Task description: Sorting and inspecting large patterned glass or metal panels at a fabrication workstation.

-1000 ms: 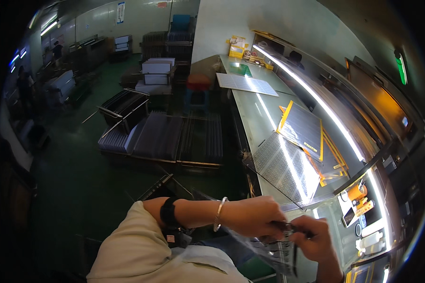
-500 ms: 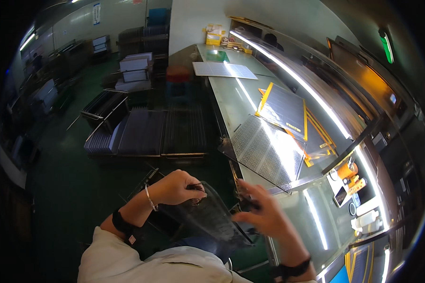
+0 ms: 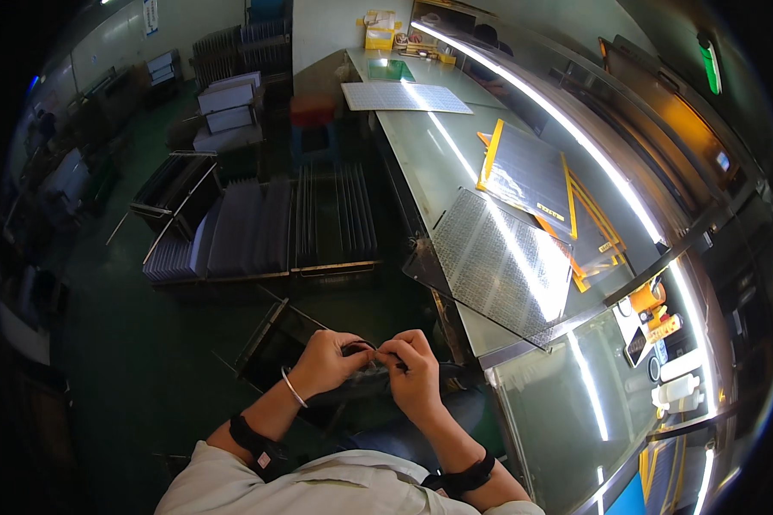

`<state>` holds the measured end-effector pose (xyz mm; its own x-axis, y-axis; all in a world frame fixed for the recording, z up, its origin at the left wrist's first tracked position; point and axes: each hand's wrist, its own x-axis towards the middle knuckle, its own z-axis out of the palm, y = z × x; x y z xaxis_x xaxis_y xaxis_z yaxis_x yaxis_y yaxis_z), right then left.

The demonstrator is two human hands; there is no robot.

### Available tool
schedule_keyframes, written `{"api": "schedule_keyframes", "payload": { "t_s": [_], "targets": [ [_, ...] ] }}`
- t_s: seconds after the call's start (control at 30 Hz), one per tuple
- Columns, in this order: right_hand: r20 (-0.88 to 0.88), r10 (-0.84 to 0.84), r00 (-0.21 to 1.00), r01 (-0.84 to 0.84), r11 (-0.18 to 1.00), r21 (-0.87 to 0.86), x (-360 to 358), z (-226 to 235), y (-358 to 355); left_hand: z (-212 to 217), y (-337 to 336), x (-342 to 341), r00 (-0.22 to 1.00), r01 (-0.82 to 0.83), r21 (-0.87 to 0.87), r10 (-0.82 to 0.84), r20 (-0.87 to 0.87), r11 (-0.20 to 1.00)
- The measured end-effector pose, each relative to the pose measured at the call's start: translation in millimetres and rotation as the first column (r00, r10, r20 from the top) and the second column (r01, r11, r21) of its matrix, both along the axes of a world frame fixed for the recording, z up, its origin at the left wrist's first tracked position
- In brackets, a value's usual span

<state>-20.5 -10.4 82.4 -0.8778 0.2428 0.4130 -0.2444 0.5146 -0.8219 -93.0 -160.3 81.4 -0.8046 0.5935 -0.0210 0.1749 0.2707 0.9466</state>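
Observation:
My left hand [image 3: 331, 360] is closed in a pinch, with a thin dark sheet [image 3: 357, 347] showing at its fingers. Directly beside it, my right hand [image 3: 412, 373] is closed too, its thumb and fingertips meeting the left fingertips at the sheet's edge. The sheet is seen almost edge-on and is mostly hidden by the hands and dim light. Both hands are held up in front of my body, left of the workbench. Below the left hand and to its left is a dark metal frame [image 3: 271, 339].
To the right stretches a glass-topped bench [image 3: 558, 403] with a patterned panel [image 3: 498, 262], yellow-edged screens [image 3: 528, 176], a white grid sheet [image 3: 408, 97] and white bottles [image 3: 676, 390]. Racks of upright panels [image 3: 249, 227] and a red-topped stool [image 3: 312, 112] stand ahead on the left.
My right hand, open and apart before, has moved left and closed against my left fingertips. The translucent sheet hanging broadly from my left hand now shows only as a thin dark edge.

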Motion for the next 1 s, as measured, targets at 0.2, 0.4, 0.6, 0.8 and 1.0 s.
{"api": "schedule_keyframes", "payload": {
  "t_s": [0.2, 0.4, 0.6, 0.8, 1.0],
  "targets": [
    [0.16, 0.082, 0.984, -0.079, 0.996, -0.031, -21.6, -23.7, -0.1, -24.8, 3.7, -5.0, 0.951, -0.167, -0.134, 0.123, -0.282, 0.977],
    [0.201, 0.233, 0.951, -0.215, 0.971, -0.106, -38.3, -17.1, 9.5, -32.3, -6.2, -37.3, 0.983, -0.043, -0.029, 0.047, 0.177, 0.999],
    [0.014, 0.17, 0.985, -0.168, 0.953, 0.251, -45.7, -11.4, 10.4, -22.6, -3.0, -35.2, 0.953, 0.018, 0.105, -0.049, 0.298, 0.994],
    [-0.073, 0.029, 0.997, -0.013, 0.976, 0.215, -36.1, -19.9, 0.5, -14.9, 17.7, 3.0, 0.996, -0.086, -0.097, 0.083, -0.033, 0.992],
    [0.066, -0.13, 0.989, 0.146, 0.885, -0.442, -33.4, -19.7, -6.3, -14.0, 31.4, 14.3, 0.98, -0.164, -0.058, 0.156, -0.124, 0.985]
  ]
}}
